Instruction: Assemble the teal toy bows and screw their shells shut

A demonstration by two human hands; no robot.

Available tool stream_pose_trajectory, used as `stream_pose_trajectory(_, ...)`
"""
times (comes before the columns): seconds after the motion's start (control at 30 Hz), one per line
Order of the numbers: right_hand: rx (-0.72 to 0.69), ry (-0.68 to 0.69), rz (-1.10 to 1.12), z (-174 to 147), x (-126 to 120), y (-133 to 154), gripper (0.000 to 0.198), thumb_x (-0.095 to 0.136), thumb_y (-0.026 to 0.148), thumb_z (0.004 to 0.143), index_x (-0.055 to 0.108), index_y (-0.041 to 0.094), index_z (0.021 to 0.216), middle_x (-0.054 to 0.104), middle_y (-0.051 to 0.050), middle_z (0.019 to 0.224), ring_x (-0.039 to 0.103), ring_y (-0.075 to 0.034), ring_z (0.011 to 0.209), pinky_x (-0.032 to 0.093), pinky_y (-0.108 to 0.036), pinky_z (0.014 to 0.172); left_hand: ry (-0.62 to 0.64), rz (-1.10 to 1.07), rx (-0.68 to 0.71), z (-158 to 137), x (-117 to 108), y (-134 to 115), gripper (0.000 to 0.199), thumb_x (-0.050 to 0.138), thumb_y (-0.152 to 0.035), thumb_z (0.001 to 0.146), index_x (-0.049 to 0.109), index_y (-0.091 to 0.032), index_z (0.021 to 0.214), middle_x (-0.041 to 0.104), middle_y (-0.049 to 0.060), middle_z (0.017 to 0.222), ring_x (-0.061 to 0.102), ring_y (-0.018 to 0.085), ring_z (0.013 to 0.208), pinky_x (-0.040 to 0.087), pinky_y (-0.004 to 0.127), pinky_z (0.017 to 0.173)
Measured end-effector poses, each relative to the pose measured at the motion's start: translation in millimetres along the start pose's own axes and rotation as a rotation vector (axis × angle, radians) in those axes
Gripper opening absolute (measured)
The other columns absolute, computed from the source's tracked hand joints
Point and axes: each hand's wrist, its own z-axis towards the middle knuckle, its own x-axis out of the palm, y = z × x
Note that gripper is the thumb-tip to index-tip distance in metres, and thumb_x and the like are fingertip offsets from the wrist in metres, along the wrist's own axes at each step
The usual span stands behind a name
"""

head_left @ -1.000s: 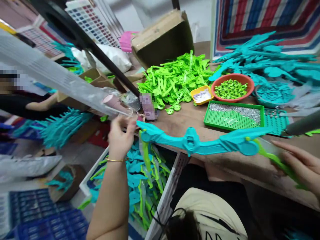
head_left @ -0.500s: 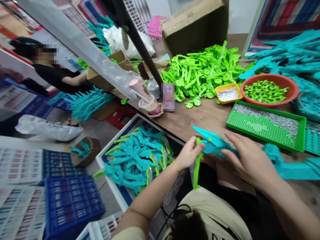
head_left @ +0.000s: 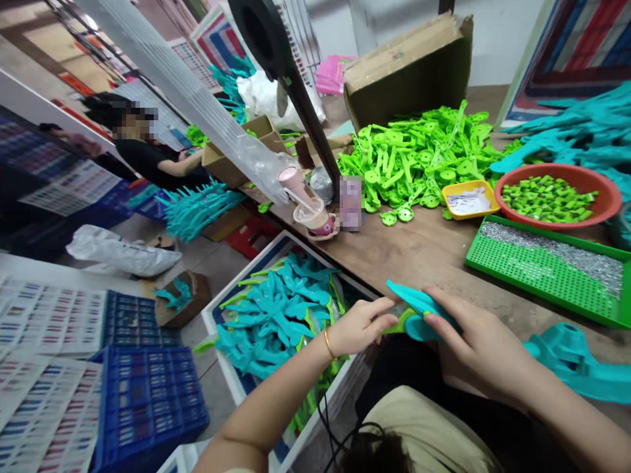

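Observation:
My left hand (head_left: 359, 327) pinches a lime-green plastic lever (head_left: 405, 320) between thumb and fingers. My right hand (head_left: 486, 338) is wrapped round a teal plastic piece (head_left: 418, 301) with a pointed tip. The two parts meet between my hands, in front of the table edge; my fingers partly cover the joint. Below to the left stands a white-rimmed crate (head_left: 242, 274) heaped with teal-and-green pieces (head_left: 279, 305). A larger teal fixture (head_left: 574, 358) sits on the table beside my right forearm.
On the wooden table (head_left: 404, 253) lie a pile of green levers (head_left: 419, 154), a yellow dish (head_left: 470, 200), a red bowl (head_left: 608, 200) of small green parts and a green tray (head_left: 522, 269) of metal bits. Drinks (head_left: 315, 220) stand by a dark post. Another person (head_left: 152, 161) works at left.
The green lever has swung from hanging down to lying roughly level toward my left hand. My right hand has shifted its grip on the teal piece. The camera view has moved slightly.

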Motion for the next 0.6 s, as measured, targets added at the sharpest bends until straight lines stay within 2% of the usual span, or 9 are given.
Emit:
stream_pose_trajectory(0.13, -0.009, 0.033, -0.013, 6.1, 8.5, 8.2, 0.05, 0.035, 0.05, 0.099, 0.053, 0.023, 0.136, 0.069, -0.01, 0.127, 0.07, -0.029, 0.109, 0.059, -0.047, 0.09, 0.063, 0.222, 0.02, 0.4, -17.5, -7.7, 0.038, 0.043, -0.046, 0.096, 0.064, -0.018, 0.111, 0.06, -0.002, 0.065, 0.057, 0.011, 0.053, 0.043, 0.021, 0.056)
stream_pose_trajectory(0.23, -0.016, 0.055, -0.083, 5.0, 4.5, 9.5, 0.05, 0.033, 0.049, 0.1, 0.049, 0.023, 0.14, 0.069, -0.01, 0.125, 0.07, -0.027, 0.107, 0.059, -0.043, 0.086, 0.091, 0.243, -0.027, 4.7, -20.3, -1.2, 0.039, 0.041, -0.046, 0.096, 0.064, -0.018, 0.11, 0.061, -0.003, 0.062, 0.058, 0.012, 0.052, 0.045, 0.021, 0.057)
stream_pose_trajectory(0.3, -0.059, 0.036, -0.231, -5.3, -0.5, 5.8, 0.06, 0.039, 0.056, 0.096, 0.046, 0.02, 0.144, 0.067, -0.015, 0.126, 0.068, -0.03, 0.106, 0.057, -0.044, 0.085, 0.057, 0.27, -0.066, 8.8, -22.9, 6.1, 0.042, 0.041, -0.049, 0.096, 0.064, -0.019, 0.115, 0.071, 0.0, 0.077, 0.066, 0.015, 0.066, 0.05, 0.023, 0.066)
stream_pose_trajectory(0.4, -0.07, -0.045, -0.543, -34.4, -5.2, -10.0, 0.081, 0.062, 0.063, 0.08, 0.045, 0.018, 0.144, 0.061, -0.021, 0.133, 0.06, -0.039, 0.116, 0.048, -0.056, 0.097, -0.063, 0.37, -0.109, 15.0, -29.1, 18.2, 0.045, 0.042, -0.052, 0.094, 0.065, -0.02, 0.115, 0.074, 0.006, 0.109, 0.069, 0.02, 0.094, 0.051, 0.026, 0.083)
stream_pose_trajectory(0.47, 0.036, -0.087, -0.685, -54.7, -4.2, -27.1, 0.082, 0.071, 0.058, 0.076, 0.048, 0.015, 0.141, 0.06, -0.023, 0.134, 0.056, -0.042, 0.121, 0.04, -0.062, 0.104, -0.081, 0.419, -0.132, 19.4, -33.1, 25.0, 0.047, 0.04, -0.053, 0.094, 0.066, -0.02, 0.115, 0.074, 0.007, 0.113, 0.069, 0.021, 0.098, 0.051, 0.027, 0.086)
stream_pose_trajectory(0.53, 0.115, -0.087, -0.714, -70.0, -1.0, -45.4, 0.08, 0.068, 0.059, 0.078, 0.05, 0.01, 0.138, 0.063, -0.024, 0.128, 0.059, -0.04, 0.117, 0.039, -0.061, 0.105, -0.057, 0.473, -0.132, 24.9, -37.2, 28.6, 0.048, 0.038, -0.053, 0.095, 0.066, -0.02, 0.116, 0.074, 0.007, 0.112, 0.07, 0.022, 0.098, 0.051, 0.028, 0.085)
stream_pose_trajectory(0.6, 0.099, -0.063, -0.662, -81.0, 1.6, -61.4, 0.085, 0.062, 0.067, 0.078, 0.049, 0.009, 0.138, 0.063, -0.024, 0.128, 0.061, -0.038, 0.115, 0.039, -0.059, 0.106, -0.047, 0.553, -0.112, 31.6, -42.8, 27.8, 0.049, 0.035, -0.052, 0.095, 0.066, -0.022, 0.117, 0.073, 0.007, 0.115, 0.07, 0.023, 0.101, 0.051, 0.029, 0.087)
